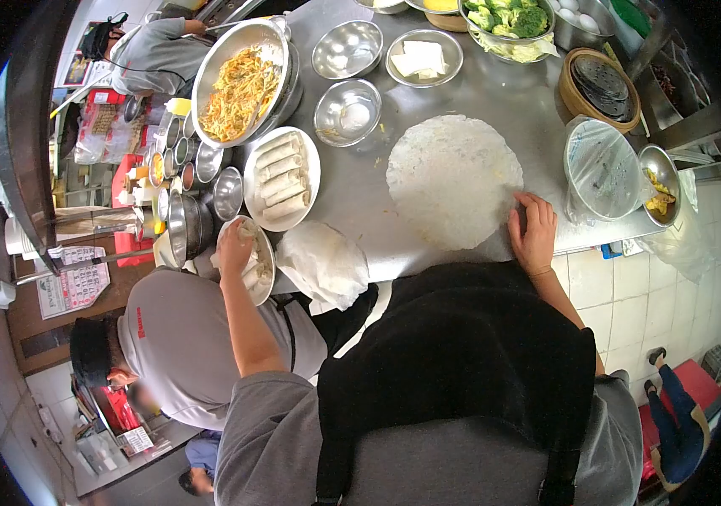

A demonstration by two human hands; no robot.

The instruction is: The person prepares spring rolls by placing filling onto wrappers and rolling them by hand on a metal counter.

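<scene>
Round white wrapper (455, 181) lies flat on the steel table (356, 181), right in front of the person. The right hand (534, 232) rests loosely spread, fingertips at the wrapper's edge, with nothing I can see in its grasp. Well apart, the left hand (235, 247) curls down over pale rolls (255, 274) on a small plate (271, 263); from here I cannot tell whether it grips one.

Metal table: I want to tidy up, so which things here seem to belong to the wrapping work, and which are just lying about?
Likely part of the job:
flat wrapper
wrapper stack
rolls
shredded mix

Apparently just lying about:
broccoli
eggs
white blocks
bamboo basket
</scene>
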